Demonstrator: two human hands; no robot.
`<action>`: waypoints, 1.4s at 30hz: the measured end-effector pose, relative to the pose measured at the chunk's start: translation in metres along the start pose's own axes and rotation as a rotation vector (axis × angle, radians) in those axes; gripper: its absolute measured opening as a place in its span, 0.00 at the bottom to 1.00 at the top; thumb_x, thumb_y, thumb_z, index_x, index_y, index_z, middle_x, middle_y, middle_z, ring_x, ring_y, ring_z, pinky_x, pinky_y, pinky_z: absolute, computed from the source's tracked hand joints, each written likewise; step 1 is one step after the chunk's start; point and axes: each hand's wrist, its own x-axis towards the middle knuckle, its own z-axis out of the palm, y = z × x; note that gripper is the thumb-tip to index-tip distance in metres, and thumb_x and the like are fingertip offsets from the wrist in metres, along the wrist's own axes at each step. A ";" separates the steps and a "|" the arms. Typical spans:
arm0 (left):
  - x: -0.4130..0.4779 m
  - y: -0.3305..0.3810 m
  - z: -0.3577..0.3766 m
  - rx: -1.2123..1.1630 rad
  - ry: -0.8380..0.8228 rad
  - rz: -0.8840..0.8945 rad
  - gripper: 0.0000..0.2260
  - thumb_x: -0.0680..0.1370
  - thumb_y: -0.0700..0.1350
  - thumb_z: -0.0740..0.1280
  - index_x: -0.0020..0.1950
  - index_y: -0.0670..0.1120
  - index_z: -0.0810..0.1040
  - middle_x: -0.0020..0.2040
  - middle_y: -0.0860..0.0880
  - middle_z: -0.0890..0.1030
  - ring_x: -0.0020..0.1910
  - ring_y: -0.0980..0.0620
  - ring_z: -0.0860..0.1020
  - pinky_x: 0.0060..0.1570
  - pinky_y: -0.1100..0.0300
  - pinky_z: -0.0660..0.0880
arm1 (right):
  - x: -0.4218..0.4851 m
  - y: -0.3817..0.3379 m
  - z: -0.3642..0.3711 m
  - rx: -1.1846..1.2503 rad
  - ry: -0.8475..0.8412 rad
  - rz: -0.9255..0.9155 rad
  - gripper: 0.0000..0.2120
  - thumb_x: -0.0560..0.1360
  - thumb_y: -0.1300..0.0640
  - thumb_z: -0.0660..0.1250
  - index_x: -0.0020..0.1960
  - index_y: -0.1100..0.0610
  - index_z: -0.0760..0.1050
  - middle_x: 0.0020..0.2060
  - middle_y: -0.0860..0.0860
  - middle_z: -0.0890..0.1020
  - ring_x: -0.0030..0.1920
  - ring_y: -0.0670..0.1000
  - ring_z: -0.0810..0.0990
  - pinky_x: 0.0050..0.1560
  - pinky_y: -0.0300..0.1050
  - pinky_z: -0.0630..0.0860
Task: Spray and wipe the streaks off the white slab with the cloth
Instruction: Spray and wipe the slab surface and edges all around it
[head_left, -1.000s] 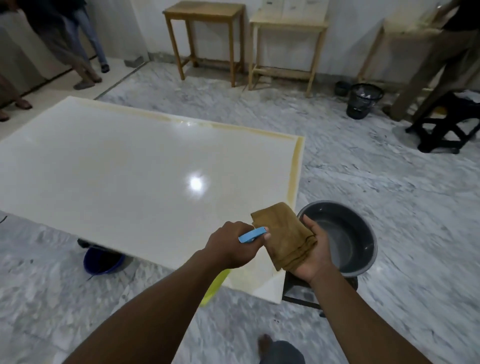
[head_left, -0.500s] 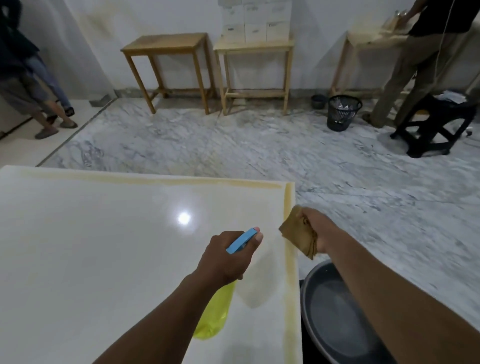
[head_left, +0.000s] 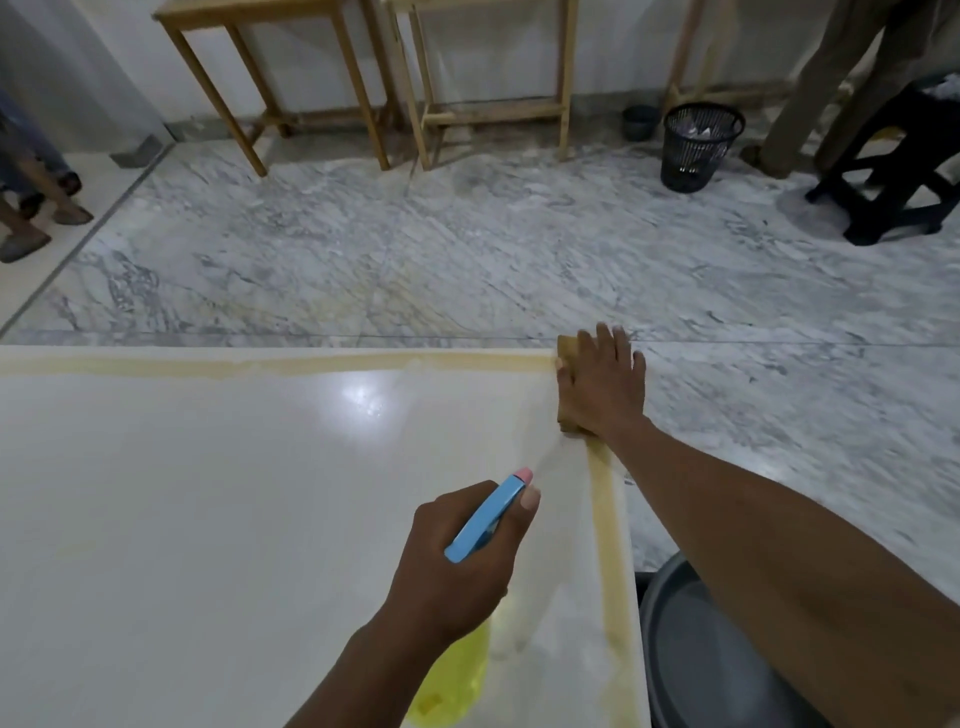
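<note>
The white slab (head_left: 208, 493) fills the lower left, with yellowish streaks along its far and right edges. My left hand (head_left: 462, 561) grips a yellow spray bottle (head_left: 452, 675) by its blue trigger head, whose nozzle points toward the slab's far right corner. My right hand (head_left: 602, 384) lies flat with straight fingers on the folded brown cloth (head_left: 566, 348), pressing it onto that far right corner. Most of the cloth is hidden under the hand.
A grey basin (head_left: 711, 665) sits just right of the slab at the lower right. On the marble floor beyond stand two wooden tables (head_left: 363, 104), a black wire bin (head_left: 698, 145) and a black stool (head_left: 904, 176). People's legs show at the far left and far right.
My right hand carried the cloth from over the basin to the slab's far right corner and flattened on it. The left hand raised the bottle over the slab. The camera moved closer.
</note>
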 end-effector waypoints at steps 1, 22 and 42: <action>0.001 -0.004 0.002 -0.003 0.003 -0.003 0.27 0.77 0.66 0.67 0.46 0.40 0.82 0.40 0.34 0.79 0.29 0.40 0.78 0.34 0.47 0.81 | 0.003 0.005 0.007 -0.002 -0.009 -0.049 0.29 0.81 0.43 0.51 0.78 0.56 0.58 0.80 0.57 0.56 0.80 0.59 0.49 0.77 0.62 0.51; -0.079 -0.030 0.015 -0.041 -0.109 0.002 0.25 0.76 0.64 0.66 0.49 0.42 0.83 0.46 0.32 0.83 0.34 0.36 0.81 0.30 0.66 0.78 | -0.160 0.013 0.041 0.019 0.041 -0.071 0.33 0.80 0.41 0.46 0.80 0.56 0.50 0.80 0.56 0.53 0.80 0.57 0.47 0.79 0.61 0.47; -0.377 -0.112 -0.013 -0.056 -0.126 0.047 0.04 0.84 0.55 0.69 0.51 0.62 0.83 0.46 0.30 0.82 0.30 0.50 0.79 0.28 0.65 0.78 | -0.549 0.010 0.061 -0.041 0.025 -0.024 0.32 0.81 0.43 0.48 0.80 0.58 0.53 0.80 0.57 0.55 0.80 0.57 0.49 0.78 0.60 0.52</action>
